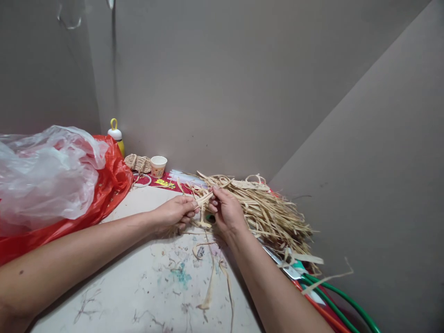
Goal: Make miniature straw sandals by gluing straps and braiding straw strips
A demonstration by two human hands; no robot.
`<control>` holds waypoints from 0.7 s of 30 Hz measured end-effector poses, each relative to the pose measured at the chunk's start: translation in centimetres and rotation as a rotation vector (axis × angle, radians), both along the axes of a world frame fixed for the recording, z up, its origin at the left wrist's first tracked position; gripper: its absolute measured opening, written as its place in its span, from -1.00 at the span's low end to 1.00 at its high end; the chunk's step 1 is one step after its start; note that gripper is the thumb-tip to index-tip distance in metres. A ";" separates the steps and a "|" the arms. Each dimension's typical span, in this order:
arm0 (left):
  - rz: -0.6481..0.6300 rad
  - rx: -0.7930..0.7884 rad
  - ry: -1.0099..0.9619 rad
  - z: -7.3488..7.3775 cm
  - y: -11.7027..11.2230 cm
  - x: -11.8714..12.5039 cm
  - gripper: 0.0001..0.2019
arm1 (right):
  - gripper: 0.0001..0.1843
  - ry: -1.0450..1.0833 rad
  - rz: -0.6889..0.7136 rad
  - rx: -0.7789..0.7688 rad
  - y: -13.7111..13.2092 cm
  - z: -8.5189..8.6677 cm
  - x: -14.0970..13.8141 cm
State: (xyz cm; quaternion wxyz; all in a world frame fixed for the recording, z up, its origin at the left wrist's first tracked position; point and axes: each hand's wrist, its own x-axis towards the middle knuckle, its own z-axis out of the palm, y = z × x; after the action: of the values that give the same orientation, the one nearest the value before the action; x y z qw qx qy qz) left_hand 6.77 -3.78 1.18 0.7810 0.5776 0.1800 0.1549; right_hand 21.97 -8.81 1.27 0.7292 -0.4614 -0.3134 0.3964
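My left hand (175, 213) and my right hand (225, 210) meet over the far part of a stained white table top (145, 282). Both pinch the same pale dried straw strip (204, 198), fingers closed on it. Long ends of the strip (210, 277) trail toward me across the table. Just behind and right of my right hand lies a loose heap of the same dried strips (274, 212).
A clear plastic bag (45, 175) lies over a red plastic bag (111, 185) at the left. Behind stand a yellow and white bottle (116, 137), a small woven piece (138, 163) and a paper cup (158, 166). Green and red hoops (333, 300) and a scissors blade (280, 266) lie at right. Grey walls enclose the corner.
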 end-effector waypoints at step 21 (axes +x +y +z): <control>0.619 0.562 -0.048 2.1 1.8 -0.3 -0.86 | -0.66 -0.316 0.023 -0.039 -2.2 3.5 3.1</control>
State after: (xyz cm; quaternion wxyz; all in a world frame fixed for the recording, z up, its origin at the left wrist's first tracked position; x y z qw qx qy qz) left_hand 6.42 -1.98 3.24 0.5137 0.6830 0.2778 0.4388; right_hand 25.09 -11.01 4.80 0.6573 -0.5284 -0.4215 0.3333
